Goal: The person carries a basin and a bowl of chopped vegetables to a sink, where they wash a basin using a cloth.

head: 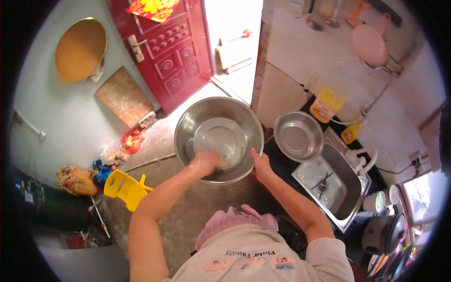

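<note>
A large, round stainless-steel basin [183,134] is held out in front of my body, its inside facing up at me. The rim at its right side is gripped by my right hand [261,165], with the thumb over the edge. My left hand [208,163] reaches inside over the lower part of the basin floor. That hand is blurred, so its finger pose is unclear, and nothing shows in it. A smaller metal basin [298,136] sits on the dark counter just right of the large one.
At right, the steel sink [331,183] has a pale faucet [366,160]; beyond it stands a lidded cooker [383,234]. Yellow bottles [327,105] line the wall side. A yellow plastic chair [127,189] stands on the floor at left. Ahead, the red door [172,53] is ajar.
</note>
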Demonstrator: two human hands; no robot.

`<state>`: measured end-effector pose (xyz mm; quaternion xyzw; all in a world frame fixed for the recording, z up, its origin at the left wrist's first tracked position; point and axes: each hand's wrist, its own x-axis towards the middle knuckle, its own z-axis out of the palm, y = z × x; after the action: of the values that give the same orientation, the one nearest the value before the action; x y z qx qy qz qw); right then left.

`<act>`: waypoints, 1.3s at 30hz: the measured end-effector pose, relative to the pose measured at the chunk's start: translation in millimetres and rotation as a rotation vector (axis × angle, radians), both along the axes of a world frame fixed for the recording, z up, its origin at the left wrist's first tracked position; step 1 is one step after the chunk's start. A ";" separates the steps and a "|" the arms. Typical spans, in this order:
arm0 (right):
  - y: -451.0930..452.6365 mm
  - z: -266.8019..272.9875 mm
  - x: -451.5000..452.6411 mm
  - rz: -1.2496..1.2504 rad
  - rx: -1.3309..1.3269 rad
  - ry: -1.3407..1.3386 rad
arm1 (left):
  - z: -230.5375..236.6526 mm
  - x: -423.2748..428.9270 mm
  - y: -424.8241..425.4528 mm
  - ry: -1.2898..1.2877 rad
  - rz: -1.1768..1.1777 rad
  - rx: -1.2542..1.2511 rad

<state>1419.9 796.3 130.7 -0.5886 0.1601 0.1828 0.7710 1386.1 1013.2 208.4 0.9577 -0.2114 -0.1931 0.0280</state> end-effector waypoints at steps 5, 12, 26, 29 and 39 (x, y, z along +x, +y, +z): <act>66.0 -14.4 12.3 0.104 -0.022 0.005 | -44.6 7.9 64.9 -0.359 0.513 -0.185; 105.5 4.6 51.1 0.201 -0.069 0.139 | -50.9 40.8 66.3 -0.277 0.221 -0.187; 129.7 -35.2 215.8 0.072 -0.071 0.083 | -37.6 245.6 104.2 -0.024 -0.035 -0.100; 145.7 -31.5 240.5 0.089 -0.080 0.049 | -52.3 299.5 108.2 -0.292 0.257 -0.228; 165.8 9.2 378.4 0.027 0.051 0.198 | -51.3 417.8 133.0 0.022 0.111 -0.437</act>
<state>1798.2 962.0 140.0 -0.5502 0.2228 0.2545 0.7635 1803.9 1146.2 157.1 0.9368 -0.1949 -0.1514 0.2480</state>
